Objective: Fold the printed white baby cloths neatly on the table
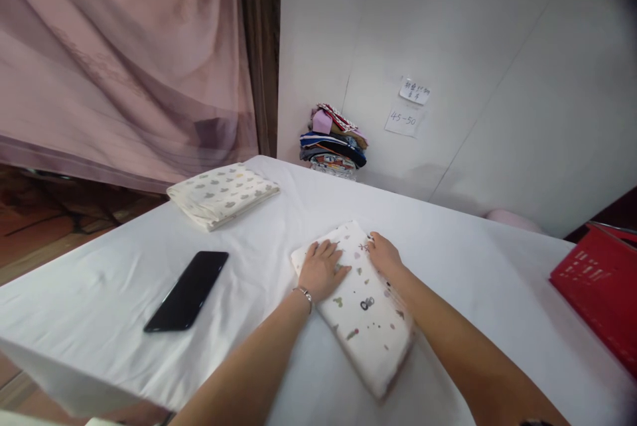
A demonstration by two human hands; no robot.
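A folded white cloth with small coloured prints (365, 316) lies on the white-covered table (448, 253) in front of me. My left hand (322, 270) rests flat on its far left part, fingers stretched out, a thin bracelet on the wrist. My right hand (384, 255) sits at the cloth's far edge with fingers curled over that edge, touching the fabric. Neither hand lifts the cloth.
A second folded cloth with grey prints (223, 194) lies at the table's far left corner. A black phone (188, 291) lies left of my hands. A pile of coloured fabrics (333, 144) stands against the wall. A red basket (602, 286) is at the right edge.
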